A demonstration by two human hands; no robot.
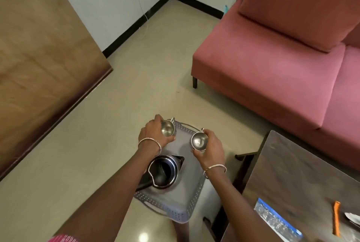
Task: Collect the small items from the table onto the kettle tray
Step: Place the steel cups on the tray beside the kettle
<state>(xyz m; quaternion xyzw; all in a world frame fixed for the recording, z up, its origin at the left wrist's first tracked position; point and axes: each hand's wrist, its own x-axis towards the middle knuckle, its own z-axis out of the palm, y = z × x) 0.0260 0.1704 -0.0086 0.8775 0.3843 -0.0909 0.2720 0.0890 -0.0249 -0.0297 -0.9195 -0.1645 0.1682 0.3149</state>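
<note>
While both hands hover over its far end, the grey perforated tray (pixel 175 201), likely light bendy plastic, sits beside the dark table (pixel 292 173). Kettle (pixel 165 173) stands on the near half. Left hand (pixel 153 134) curls round one steel cup (pixel 167 129), right hand (pixel 212 150) round the second cup (pixel 198 141). Probably rigid, light, slick, so hold by the walls.

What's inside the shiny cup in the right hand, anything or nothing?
Empty. The cup in the right hand shows a bare shiny steel inside, no drink.
</note>
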